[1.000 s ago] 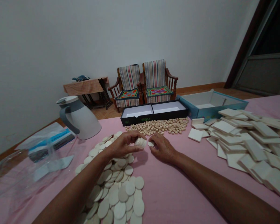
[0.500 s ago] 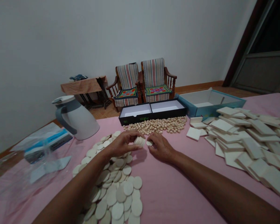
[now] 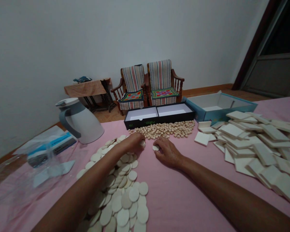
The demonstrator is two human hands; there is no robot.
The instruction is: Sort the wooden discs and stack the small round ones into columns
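Observation:
My left hand is turned over at the top end of a heap of pale wooden discs. Its fingers are closed round several discs, of which only a bit shows at the fingertips. A little to the right, my right hand rests low over the pink cloth, closed on a wooden disc whose round face peeks out at the thumb. The two hands are apart. Just beyond them lies a spread of small round wooden beads.
Behind the beads stands a black two-part box, beside an open blue box. Square wooden tiles pile up at right. A white and grey jug, a blue-and-grey box and clear plastic packaging sit at left.
My left hand has rolled over and drawn slightly left, hiding most of the discs that showed between thumb and fingers. My right hand has hardly moved.

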